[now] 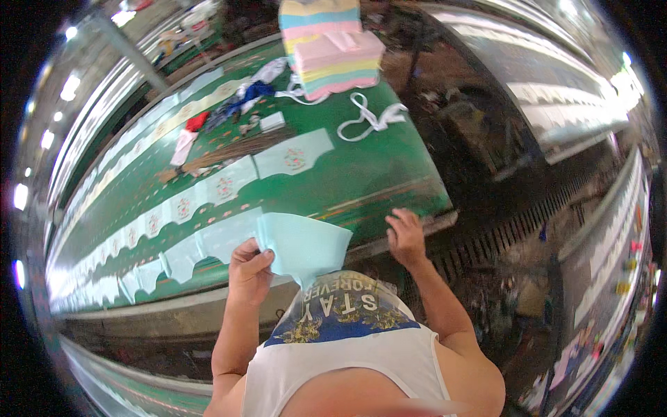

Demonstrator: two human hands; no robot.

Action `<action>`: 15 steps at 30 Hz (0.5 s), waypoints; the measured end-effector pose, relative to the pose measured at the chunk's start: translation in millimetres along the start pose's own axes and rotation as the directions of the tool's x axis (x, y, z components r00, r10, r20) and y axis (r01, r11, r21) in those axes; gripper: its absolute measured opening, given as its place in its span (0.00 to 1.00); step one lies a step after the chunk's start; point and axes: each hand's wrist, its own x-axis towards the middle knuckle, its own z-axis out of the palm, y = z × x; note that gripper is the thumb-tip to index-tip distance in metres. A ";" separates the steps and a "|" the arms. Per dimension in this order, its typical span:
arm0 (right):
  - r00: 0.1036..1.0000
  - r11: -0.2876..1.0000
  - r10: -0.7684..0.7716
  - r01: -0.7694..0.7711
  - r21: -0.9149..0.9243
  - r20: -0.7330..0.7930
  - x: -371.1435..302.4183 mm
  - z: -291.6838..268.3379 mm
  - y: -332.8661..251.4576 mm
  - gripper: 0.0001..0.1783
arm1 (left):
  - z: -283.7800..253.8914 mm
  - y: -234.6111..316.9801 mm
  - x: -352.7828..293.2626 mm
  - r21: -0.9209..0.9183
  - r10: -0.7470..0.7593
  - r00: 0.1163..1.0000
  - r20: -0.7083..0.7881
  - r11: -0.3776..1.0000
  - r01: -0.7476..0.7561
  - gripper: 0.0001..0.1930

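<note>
My left hand (250,270) grips a pale mint-green cloth piece (303,244) by its left edge and holds it lifted over the near edge of the long green table (361,174). The cloth hangs down in front of my chest. My right hand (405,235) hovers at the table's near right corner, fingers spread, holding nothing. Rows of similar pale cloth pieces (208,191) with printed pink flower motifs lie laid out along the table to the left.
A stack of folded pastel cloth (333,45) stands at the far end. White straps (368,118), a broom (229,151), blue and red scraps (243,101) lie near it. A dark floor with a grate (514,229) runs to the right.
</note>
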 end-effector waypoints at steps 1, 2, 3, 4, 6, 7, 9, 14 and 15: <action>0.997 1.000 -0.011 0.010 0.017 0.074 12.7 9.6 -10.6 0.22 | -2.7 -2.4 0.0 -0.015 0.021 1.000 0.002 1.000 -0.021 0.11; 0.989 0.999 -0.025 0.020 0.033 0.149 18.5 20.4 -25.3 0.22 | -6.7 -2.8 -5.9 0.013 0.064 0.997 -0.037 0.998 -0.064 0.10; 0.973 0.999 -0.042 0.034 0.039 0.229 24.2 28.1 -33.4 0.22 | -9.7 -2.6 -7.2 -0.010 0.100 0.994 -0.039 0.995 -0.100 0.10; 0.960 0.994 -0.098 0.082 0.069 0.261 27.7 37.4 -37.9 0.21 | -11.7 -1.3 -12.2 -0.027 0.132 0.990 -0.050 0.991 -0.133 0.10; 0.924 0.981 -0.185 0.155 0.113 0.336 30.7 52.0 -43.3 0.20 | -11.7 2.1 -21.7 -0.079 0.161 0.982 -0.095 0.982 -0.169 0.10; 0.894 0.970 -0.239 0.202 0.133 0.380 36.9 53.3 -51.2 0.20 | -23.3 0.4 -26.3 -0.097 0.177 0.976 -0.128 0.977 -0.189 0.10; 0.831 0.944 -0.329 0.285 0.166 0.449 53.0 52.1 -64.7 0.20 | -45.5 -2.7 -29.3 -0.128 0.203 0.964 -0.172 0.966 -0.226 0.11; 0.804 0.942 -0.335 0.298 0.155 0.492 71.5 40.7 -62.7 0.19 | -86.3 -16.7 -9.2 -0.202 0.218 0.948 -0.232 0.943 -0.266 0.11; 0.806 0.941 -0.338 0.286 0.180 0.487 69.7 40.4 -62.9 0.19 | -89.3 -17.5 -7.6 -0.193 0.208 0.950 -0.234 0.948 -0.255 0.11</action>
